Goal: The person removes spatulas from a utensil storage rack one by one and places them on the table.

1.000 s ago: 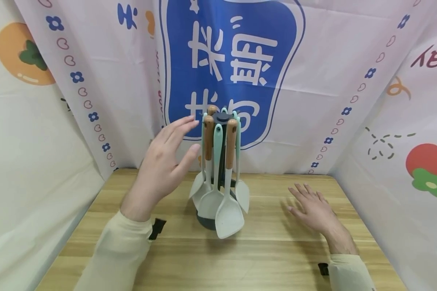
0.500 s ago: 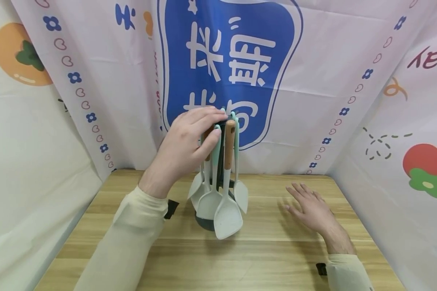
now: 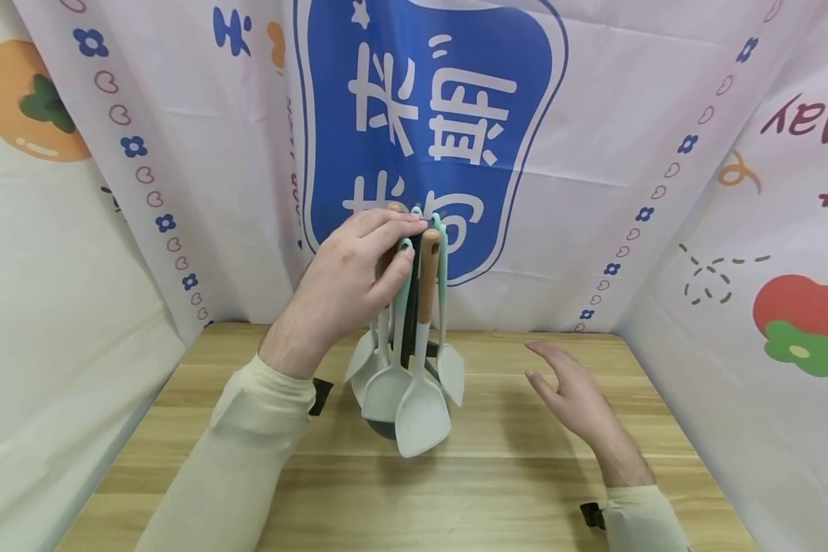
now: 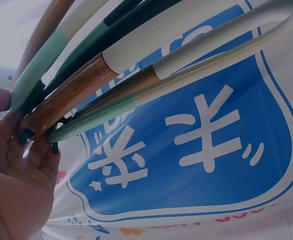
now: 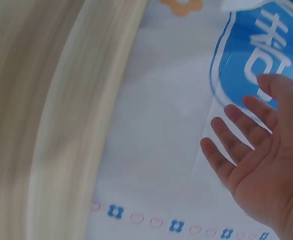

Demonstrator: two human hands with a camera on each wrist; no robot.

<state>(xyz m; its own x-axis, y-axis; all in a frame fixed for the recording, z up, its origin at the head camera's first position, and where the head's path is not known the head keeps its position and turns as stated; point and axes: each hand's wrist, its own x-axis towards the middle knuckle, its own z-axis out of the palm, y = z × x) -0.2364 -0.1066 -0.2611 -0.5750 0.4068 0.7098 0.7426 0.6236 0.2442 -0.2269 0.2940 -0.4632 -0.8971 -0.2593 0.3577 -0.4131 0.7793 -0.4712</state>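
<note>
Over there the person's left hand [image 3: 348, 268] grips the handles [image 3: 428, 276] of at least 5 pale-headed utensils [image 3: 422, 420] on their stand [image 3: 381, 429], mid-table. The right hand [image 3: 571, 395], fingers spread, hovers above the table [image 3: 497, 491].

Your head camera looks forward and down over the wooden tabletop [image 3: 510, 475]; your left-wrist camera looks across the cooking-utensil handles [image 4: 71, 93] from close by; your right-wrist camera faces the cloth backdrop [image 5: 156, 115] aslant, all three sharing its blue panel [image 3: 421, 149].
</note>
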